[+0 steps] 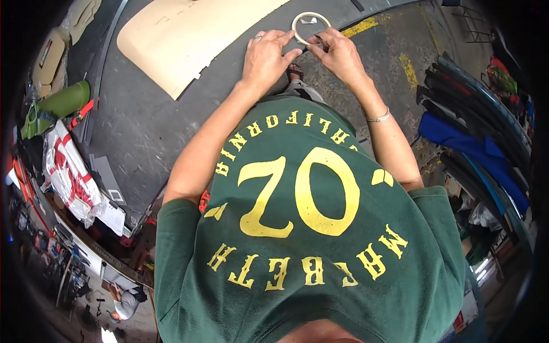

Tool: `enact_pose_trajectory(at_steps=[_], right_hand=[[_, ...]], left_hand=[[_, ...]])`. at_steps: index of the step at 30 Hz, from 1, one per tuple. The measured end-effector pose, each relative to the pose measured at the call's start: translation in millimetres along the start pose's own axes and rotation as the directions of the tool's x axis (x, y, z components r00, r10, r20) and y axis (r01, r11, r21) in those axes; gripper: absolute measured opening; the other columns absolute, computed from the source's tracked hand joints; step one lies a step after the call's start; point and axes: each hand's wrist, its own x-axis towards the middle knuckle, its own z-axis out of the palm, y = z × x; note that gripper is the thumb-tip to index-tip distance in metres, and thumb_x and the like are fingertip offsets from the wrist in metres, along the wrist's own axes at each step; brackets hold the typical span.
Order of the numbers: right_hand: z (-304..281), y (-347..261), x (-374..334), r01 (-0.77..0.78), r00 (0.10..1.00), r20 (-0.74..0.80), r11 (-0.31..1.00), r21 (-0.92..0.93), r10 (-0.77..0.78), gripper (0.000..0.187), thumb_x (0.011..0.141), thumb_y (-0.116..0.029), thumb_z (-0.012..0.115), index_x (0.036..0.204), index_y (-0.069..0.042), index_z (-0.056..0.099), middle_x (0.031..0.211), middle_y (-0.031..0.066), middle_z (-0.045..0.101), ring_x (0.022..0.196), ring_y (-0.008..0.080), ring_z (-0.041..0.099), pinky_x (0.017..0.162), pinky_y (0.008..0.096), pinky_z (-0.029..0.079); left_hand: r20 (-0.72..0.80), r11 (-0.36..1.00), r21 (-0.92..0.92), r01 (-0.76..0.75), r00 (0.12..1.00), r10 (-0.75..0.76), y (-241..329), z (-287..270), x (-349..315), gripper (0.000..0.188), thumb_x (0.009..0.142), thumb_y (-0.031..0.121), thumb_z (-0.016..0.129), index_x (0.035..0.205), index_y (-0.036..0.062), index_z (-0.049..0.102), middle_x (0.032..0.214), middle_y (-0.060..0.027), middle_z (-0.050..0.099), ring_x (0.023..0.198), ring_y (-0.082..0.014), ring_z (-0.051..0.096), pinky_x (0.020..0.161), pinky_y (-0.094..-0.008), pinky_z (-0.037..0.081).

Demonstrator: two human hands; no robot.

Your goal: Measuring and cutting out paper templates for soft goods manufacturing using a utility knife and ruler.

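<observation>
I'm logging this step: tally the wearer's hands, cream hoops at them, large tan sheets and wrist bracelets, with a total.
Hands: 2 (left hand, right hand)
Cream hoop: 1
Large tan sheet: 1
Bracelet: 1
Total: 5

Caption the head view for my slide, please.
Left hand and right hand at a pale ring, near a tan sheet on a dark table.
</observation>
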Motion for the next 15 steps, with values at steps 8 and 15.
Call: enact_pose_trajectory(at_steps=[8, 15], right_hand=[[14.6, -21.2, -0.2, -0.189, 0.979, -0.081, 0.982, -0.014, 0.188, 0.026, 0.089, -0.027, 0.077, 0.105, -0.006, 0.078, 0.107, 0.0134, 0.075, 0.097, 0.0324, 0.074, 0.086, 0.0405, 0.058], [7.9, -27.3, 9.0, -0.224, 0.973, -0.068, 0.971, -0.081, 0.219, 0.027, 0.09, -0.028, 0.076, 0.104, -0.005, 0.077, 0.106, 0.0158, 0.074, 0.097, 0.0363, 0.072, 0.085, 0.0433, 0.057]], left_hand=[[-0.154, 0.99, 0.138, -0.032, 0.987, 0.053, -2.7, 6.7, 1.7, 0.031, 0.089, 0.039, 0.075, 0.111, 0.0168, 0.08, 0.107, 0.0013, 0.076, 0.099, -0.0242, 0.068, 0.086, -0.0396, 0.05], [-0.083, 0.916, 0.318, -0.244, 0.956, 0.283, -14.6, -0.7, 25.0, 0.014, 0.094, 0.029, 0.069, 0.094, 0.0171, 0.077, 0.097, 0.0013, 0.072, 0.114, -0.0243, 0.063, 0.094, -0.052, 0.045]])
